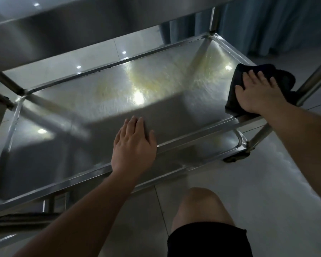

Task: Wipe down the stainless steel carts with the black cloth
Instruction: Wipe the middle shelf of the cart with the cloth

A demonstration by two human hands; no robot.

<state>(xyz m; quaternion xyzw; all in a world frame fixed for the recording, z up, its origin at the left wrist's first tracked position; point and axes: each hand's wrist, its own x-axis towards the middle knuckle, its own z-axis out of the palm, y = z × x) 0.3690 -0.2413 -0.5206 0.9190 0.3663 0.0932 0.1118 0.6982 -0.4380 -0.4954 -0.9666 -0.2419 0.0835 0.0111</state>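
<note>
The person is crouching beside a steel cart (220, 125), with a bare knee (200, 206) showing below, and is working on its middle shelf (156, 93). The right hand (258, 93) is lying flat, fingers straight and spread, pressing the black cloth (237, 76) onto the shelf's right end, just inside the near rim and close to the corner post (313, 78). The left hand (133, 145) is also lying released, fingers straight, resting over the near rim and seemingly steadying the cart. The cloth is looking bunched rather than spread, so opening it out under the palm would probably be covering more steel per pass. Yellowish streaks (174, 78) are showing across the far half of the shelf, toward the back right corner, so that patch is likely needing the firmest pressure. Long overlapping strokes along the shelf, from the right end toward the left, with an extra run along the raised rim and into the corners, would be suiting this step. With a caster (235, 157) under the frame, the left hand bracing is looking worthwhile so the cart is not rolling away.
</note>
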